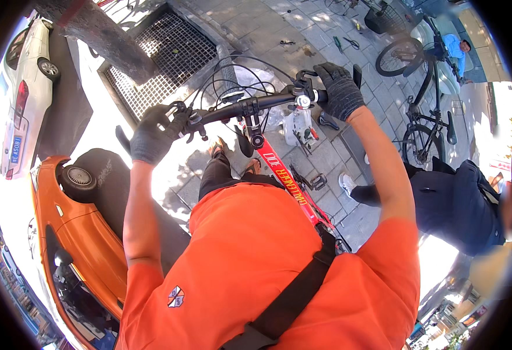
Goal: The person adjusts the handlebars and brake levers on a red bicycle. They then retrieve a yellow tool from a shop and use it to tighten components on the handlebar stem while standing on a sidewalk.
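A bicycle with a red frame (284, 175) stands at my right side, its black handlebar (241, 109) crossing in front of me. My left hand (154, 134), in a dark grey glove, is closed round the left end of the bar by the brake lever. My right hand (339, 92), gloved alike, is closed over the right end, fingers at the lever. Black cables (232, 60) loop ahead of the bar. Both grips are mostly hidden under the gloves. A pedal (318, 181) shows low beside the frame.
A tree trunk (107, 41) rises from a metal grate (171, 49) ahead left. An orange car (84, 224) and a white car (25, 93) stand left. At right are a person in dark clothes (457, 201), another bicycle (425, 99) and a seated person in blue (455, 55). Tools (337, 44) lie on the paving.
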Demonstrator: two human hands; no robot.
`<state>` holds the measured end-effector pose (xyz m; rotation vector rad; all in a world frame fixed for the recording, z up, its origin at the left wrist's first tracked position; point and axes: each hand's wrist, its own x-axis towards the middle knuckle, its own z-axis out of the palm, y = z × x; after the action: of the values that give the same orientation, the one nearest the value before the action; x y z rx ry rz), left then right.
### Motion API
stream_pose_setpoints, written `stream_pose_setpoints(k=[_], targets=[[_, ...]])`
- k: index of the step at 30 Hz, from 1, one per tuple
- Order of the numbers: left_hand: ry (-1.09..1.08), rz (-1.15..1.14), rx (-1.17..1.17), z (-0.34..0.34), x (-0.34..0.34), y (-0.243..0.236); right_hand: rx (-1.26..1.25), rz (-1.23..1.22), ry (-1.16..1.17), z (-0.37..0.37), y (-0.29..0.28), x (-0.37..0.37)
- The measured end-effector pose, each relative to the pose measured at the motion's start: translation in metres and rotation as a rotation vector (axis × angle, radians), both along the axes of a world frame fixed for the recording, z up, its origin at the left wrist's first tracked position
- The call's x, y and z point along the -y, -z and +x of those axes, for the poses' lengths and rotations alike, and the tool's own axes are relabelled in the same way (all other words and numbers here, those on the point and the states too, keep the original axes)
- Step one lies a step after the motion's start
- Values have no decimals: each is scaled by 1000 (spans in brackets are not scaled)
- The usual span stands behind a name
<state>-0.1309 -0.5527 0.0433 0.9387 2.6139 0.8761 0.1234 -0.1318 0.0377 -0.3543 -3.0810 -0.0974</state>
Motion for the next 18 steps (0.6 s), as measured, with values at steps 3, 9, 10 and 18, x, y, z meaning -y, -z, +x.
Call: stream_pose_setpoints(k=[3,9,10,18], targets=[[-7,41,56,-6,0,6,-21,-38,-5,2,6,-5],[-45,131,-64,17,0,-6,-120,-6,-41,3,7,-6],[27,8,-286,15,2,-6,-124,-10,-47,3,5,-5],[62,-71,-584,12,7,12,-71,-57,-41,2,4,-8]])
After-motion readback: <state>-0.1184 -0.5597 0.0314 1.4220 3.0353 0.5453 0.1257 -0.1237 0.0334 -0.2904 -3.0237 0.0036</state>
